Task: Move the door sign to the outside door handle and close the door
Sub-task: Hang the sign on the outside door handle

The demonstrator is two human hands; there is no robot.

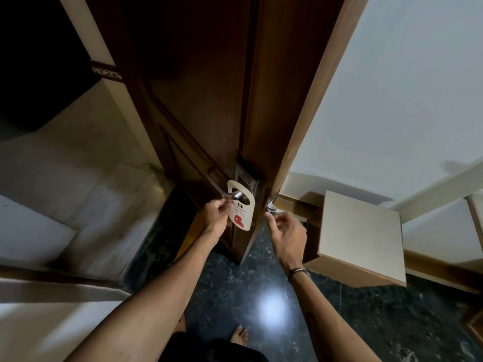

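A cream door sign with a red figure hangs by its hole over a silver lever handle on the left face of the dark wooden door, which stands open edge-on to me. My left hand pinches the sign's left edge below the lever. My right hand hovers by the door's edge on the other side, fingers loosely curled and holding nothing, just below a second handle that is mostly hidden.
A cream-topped wooden cabinet stands close on the right against the white wall. Dark glossy stone floor lies below, with my bare foot on it. A pale corridor wall and floor lie to the left of the door.
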